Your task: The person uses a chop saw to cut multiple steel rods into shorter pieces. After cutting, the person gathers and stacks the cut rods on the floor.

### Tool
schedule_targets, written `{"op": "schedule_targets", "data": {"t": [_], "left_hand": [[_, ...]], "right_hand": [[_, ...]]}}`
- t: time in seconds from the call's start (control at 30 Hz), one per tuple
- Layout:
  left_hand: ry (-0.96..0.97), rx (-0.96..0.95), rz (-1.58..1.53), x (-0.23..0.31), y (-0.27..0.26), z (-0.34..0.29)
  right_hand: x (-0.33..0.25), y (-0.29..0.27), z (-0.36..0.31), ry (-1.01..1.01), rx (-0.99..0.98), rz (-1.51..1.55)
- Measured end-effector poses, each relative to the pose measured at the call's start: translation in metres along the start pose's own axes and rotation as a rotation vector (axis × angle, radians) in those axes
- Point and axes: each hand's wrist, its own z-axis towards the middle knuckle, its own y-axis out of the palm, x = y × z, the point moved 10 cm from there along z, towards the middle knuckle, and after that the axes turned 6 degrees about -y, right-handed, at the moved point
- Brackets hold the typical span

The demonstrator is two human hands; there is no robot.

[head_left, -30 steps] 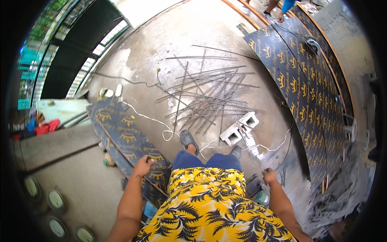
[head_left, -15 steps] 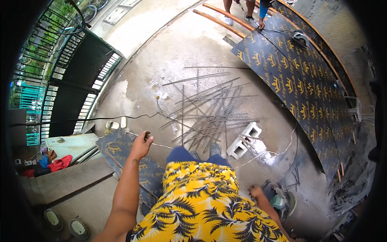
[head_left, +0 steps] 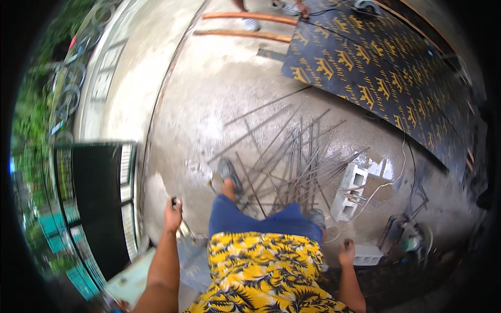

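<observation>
My left hand [head_left: 173, 215] is raised at the left, above the floor near the gate. Its fingers are curled, with a dark spot at their tips; what they hold, if anything, I cannot make out. Low on the right hangs my right hand [head_left: 346, 253], its fingers bent and blurred, close to a grey hollow block [head_left: 367, 255]. Neither hand touches the thin metal rods [head_left: 292, 151] strewn across the floor in front of me. My left shoe [head_left: 229, 173] is at the left side of these rods. A second hollow block [head_left: 349, 192] lies right of them.
A large dark printed board [head_left: 360, 68] fills the upper right, with a circular saw [head_left: 367, 7] on it. Beside it are wooden poles [head_left: 245, 35] and a person's feet [head_left: 251, 24]. A power tool [head_left: 409, 240] and a pale cord [head_left: 383, 185] lie right; a dark gate [head_left: 99, 201] stands left.
My view has turned and moved forward. My left foot has stepped out to the rods. Both hands remain away from objects, and the second block beside my right hand has come into view.
</observation>
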Motion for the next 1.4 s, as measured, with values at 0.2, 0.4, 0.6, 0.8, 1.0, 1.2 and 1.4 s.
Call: {"op": "schedule_targets", "data": {"t": [0.2,0.4,0.6,0.8,1.0,1.2,1.4], "left_hand": [[-0.089,-0.339,0.209,0.025,0.006,0.247],[0.084,-0.233,0.077,0.177,-0.112,0.377],[0.026,-0.117,0.269,0.247,-0.251,0.458],[-0.183,-0.275,0.238,0.23,-0.314,0.367],[-0.471,-0.323,0.689,0.21,-0.342,0.338],[-0.058,-0.548,0.617,0.379,-0.23,0.476],[0.269,-0.534,0.725,0.56,-0.141,0.613]], "right_hand": [[-0.027,0.097,-0.226,0.516,-0.91,-0.537],[-0.203,0.222,-0.144,0.512,-0.605,-0.193],[-0.347,0.264,-0.078,0.303,-0.511,-0.067],[-0.352,0.338,0.002,0.373,-1.045,-0.303],[-0.493,0.276,0.33,0.65,-0.605,-0.03],[-0.751,0.145,0.464,0.23,-0.423,0.117],[-1.116,0.02,0.425,-0.801,-0.298,0.486]]}}
